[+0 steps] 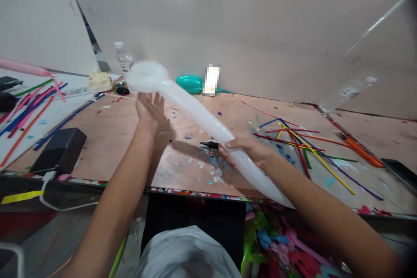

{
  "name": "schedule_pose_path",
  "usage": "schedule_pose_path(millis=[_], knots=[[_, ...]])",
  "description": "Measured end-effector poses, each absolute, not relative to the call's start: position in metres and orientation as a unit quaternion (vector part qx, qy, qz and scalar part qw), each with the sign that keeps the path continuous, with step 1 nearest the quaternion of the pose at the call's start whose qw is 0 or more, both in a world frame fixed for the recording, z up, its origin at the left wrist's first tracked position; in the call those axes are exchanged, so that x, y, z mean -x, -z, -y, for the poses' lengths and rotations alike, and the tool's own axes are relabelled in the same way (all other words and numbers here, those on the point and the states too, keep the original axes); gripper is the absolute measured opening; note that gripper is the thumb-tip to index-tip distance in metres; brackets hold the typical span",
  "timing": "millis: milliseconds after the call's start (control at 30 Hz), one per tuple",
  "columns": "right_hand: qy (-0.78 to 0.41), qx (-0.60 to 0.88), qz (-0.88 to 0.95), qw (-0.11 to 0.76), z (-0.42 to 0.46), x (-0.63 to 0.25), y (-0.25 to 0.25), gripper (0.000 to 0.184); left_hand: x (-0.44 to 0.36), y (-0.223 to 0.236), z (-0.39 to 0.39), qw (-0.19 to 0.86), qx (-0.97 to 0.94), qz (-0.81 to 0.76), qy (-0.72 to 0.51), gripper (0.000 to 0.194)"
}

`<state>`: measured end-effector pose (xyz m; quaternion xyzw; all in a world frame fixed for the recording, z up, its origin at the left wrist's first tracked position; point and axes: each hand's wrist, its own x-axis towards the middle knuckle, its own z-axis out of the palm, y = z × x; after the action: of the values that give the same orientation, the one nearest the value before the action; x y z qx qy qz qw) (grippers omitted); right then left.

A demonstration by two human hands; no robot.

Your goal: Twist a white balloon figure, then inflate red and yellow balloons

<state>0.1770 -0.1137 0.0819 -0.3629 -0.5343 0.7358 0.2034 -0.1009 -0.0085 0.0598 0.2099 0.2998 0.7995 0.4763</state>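
A long white balloon (198, 110) slants across the table, its far end bent round into a loop. My right hand (249, 150) is closed around its lower part. From the same hand a black pen-like tool (210, 144) juts out to the left, tip bare; its exact kind is unclear. Beneath the looped end, my left hand (150, 108) is raised with fingers spread; the balloon hides the fingertips, so I cannot tell whether they touch it. The balloon's near end passes behind my right forearm.
At the wall stand a water bottle (123, 58), a teal balloon (189, 84) and a bright phone-like screen (211, 80). Uninflated balloons (302, 139) lie at right near orange-handled pliers (361, 150) and a phone (402, 173). A black box (60, 150) sits at left.
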Motion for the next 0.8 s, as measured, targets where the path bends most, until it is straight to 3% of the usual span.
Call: schedule_pose_path(millis=[133,200,467,667,800], knots=[[-0.632,0.472,0.557,0.261,0.114,-0.145,-0.071,0.035,0.069,-0.058,0.031,0.655,-0.322,-0.271,-0.627,0.05],[-0.615,0.486,0.564,0.259,0.111,-0.134,-0.071,0.037,0.048,-0.06,0.044,0.714,-0.377,-0.245,-0.537,0.051],[-0.864,0.245,0.399,0.186,0.095,-0.139,-0.061,0.044,0.039,-0.062,0.059,0.747,-0.408,-0.198,-0.487,0.048],[-0.892,0.165,0.361,0.216,0.098,-0.139,-0.055,0.04,0.046,-0.057,0.06,0.749,-0.507,-0.139,-0.403,0.069],[-0.877,0.199,0.376,0.223,0.104,-0.139,-0.054,0.039,0.046,-0.056,0.06,0.698,-0.559,-0.172,-0.414,0.063]])
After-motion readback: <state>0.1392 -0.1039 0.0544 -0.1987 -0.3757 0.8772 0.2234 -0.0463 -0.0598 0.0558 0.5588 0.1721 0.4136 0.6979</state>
